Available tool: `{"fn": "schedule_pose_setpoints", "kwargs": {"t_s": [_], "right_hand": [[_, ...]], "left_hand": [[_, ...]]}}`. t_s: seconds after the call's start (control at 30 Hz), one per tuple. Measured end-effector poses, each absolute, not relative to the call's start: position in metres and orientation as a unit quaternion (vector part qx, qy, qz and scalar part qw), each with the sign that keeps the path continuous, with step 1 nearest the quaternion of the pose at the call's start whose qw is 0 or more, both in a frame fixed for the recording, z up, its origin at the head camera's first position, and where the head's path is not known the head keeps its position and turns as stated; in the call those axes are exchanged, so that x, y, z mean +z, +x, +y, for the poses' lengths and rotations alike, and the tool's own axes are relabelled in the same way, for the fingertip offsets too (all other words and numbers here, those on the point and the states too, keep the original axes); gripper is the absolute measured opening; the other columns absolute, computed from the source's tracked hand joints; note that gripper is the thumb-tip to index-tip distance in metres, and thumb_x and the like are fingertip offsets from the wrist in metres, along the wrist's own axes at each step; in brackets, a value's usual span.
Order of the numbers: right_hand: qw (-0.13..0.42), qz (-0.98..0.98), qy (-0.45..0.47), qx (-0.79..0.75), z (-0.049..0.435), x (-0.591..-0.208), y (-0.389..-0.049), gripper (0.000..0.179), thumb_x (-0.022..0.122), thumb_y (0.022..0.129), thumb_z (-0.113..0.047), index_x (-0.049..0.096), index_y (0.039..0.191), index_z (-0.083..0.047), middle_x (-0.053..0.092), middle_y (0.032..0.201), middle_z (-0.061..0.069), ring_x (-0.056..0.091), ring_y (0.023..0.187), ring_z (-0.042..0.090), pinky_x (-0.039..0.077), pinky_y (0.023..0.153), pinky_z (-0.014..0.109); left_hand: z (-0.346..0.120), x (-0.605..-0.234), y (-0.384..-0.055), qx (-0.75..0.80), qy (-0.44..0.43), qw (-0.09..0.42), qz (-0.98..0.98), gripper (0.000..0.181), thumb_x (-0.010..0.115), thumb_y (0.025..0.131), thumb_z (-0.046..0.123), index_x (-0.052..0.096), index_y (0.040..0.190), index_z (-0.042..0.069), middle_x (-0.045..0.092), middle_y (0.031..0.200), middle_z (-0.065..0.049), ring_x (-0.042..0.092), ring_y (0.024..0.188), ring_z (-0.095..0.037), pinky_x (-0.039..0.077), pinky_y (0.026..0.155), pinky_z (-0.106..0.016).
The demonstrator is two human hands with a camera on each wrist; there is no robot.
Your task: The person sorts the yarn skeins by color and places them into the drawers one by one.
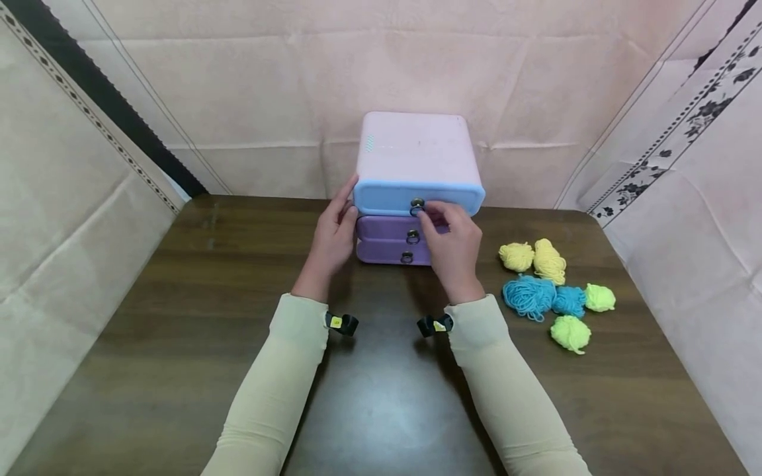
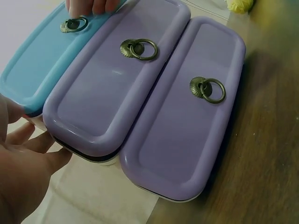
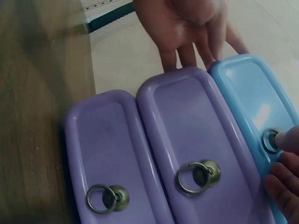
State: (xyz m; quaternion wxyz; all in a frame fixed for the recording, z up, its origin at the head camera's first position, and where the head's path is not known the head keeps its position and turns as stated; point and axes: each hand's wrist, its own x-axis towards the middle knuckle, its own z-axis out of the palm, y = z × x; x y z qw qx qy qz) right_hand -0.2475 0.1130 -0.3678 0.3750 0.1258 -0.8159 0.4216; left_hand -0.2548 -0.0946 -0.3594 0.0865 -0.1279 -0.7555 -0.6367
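A small drawer unit with a pale top (image 1: pixel 419 145) stands at the back of the table, with a blue top drawer (image 1: pixel 381 198) and two purple drawers (image 1: pixel 381 250) below it. My left hand (image 1: pixel 333 241) rests against the unit's left side, its fingers extended along the blue and upper purple drawers. At the blue drawer's front, my right hand (image 1: pixel 455 244) has thumb and finger on the metal ring pull (image 3: pixel 270 141). Its other fingers curl close to the drawer face. Similar ring pulls hang on the middle drawer (image 2: pixel 107 88) and the bottom drawer (image 2: pixel 187 116). All three drawers look closed.
Several yarn balls lie on the table (image 1: pixel 238 370) to the right of the unit: yellow yarn (image 1: pixel 549 261), blue yarn (image 1: pixel 528 296) and green yarn (image 1: pixel 571 334). A pale cloth (image 1: pixel 297 86) hangs behind the table, with more cloth at both sides.
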Motion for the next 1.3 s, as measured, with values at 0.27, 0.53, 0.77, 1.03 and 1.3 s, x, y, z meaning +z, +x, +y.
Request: {"fn": "schedule_pose_setpoints", "kwargs": {"t_s": [0.27, 0.53, 0.77, 1.03, 1.3], "right_hand": [[0.384, -0.820, 0.111, 0.409, 0.104, -0.371, -0.251, 0.017, 0.069, 0.090, -0.020, 0.071, 0.098, -0.005, 0.070, 0.094, 0.010, 0.067, 0.081, 0.020, 0.056, 0.074, 0.034], [0.388, -0.811, 0.098, 0.426, 0.100, -0.367, -0.249, 0.011, 0.065, 0.090, -0.013, 0.071, 0.093, -0.004, 0.069, 0.090, 0.010, 0.066, 0.078, 0.020, 0.056, 0.071, 0.034], [0.379, -0.815, 0.087, 0.429, 0.098, -0.364, -0.245, 0.011, 0.064, 0.087, -0.012, 0.072, 0.090, -0.004, 0.070, 0.089, 0.010, 0.066, 0.079, 0.021, 0.055, 0.073, 0.036], [0.364, -0.823, 0.088, 0.427, 0.100, -0.360, -0.244, 0.011, 0.065, 0.085, -0.011, 0.073, 0.089, -0.004, 0.069, 0.087, 0.010, 0.067, 0.077, 0.020, 0.056, 0.069, 0.035], [0.332, -0.837, 0.093, 0.425, 0.102, -0.357, -0.239, 0.010, 0.064, 0.084, -0.009, 0.072, 0.089, -0.004, 0.068, 0.087, 0.010, 0.065, 0.075, 0.020, 0.056, 0.068, 0.034]], "left_hand": [[-0.094, -0.375, -0.268, -0.629, -0.124, 0.110, -0.760, 0.050, 0.041, 0.104, 0.019, 0.038, 0.141, 0.053, 0.042, 0.152, 0.009, 0.044, 0.136, -0.011, 0.036, 0.115, -0.039], [-0.094, -0.375, -0.273, -0.641, -0.127, 0.140, -0.744, 0.043, 0.041, 0.104, 0.018, 0.047, 0.140, 0.041, 0.042, 0.150, 0.015, 0.041, 0.138, -0.005, 0.035, 0.115, -0.033], [-0.097, -0.369, -0.273, -0.665, -0.108, 0.105, -0.731, 0.043, 0.040, 0.105, 0.016, 0.049, 0.140, 0.038, 0.043, 0.151, 0.013, 0.043, 0.136, -0.008, 0.040, 0.112, -0.032], [-0.098, -0.350, -0.260, -0.670, -0.110, 0.091, -0.728, 0.042, 0.041, 0.104, 0.013, 0.050, 0.142, 0.030, 0.043, 0.151, 0.005, 0.045, 0.136, -0.014, 0.041, 0.112, -0.033], [-0.100, -0.350, -0.259, -0.693, -0.124, 0.084, -0.705, 0.043, 0.041, 0.103, 0.009, 0.050, 0.143, 0.024, 0.044, 0.151, -0.001, 0.050, 0.132, -0.019, 0.043, 0.109, -0.033]]}}
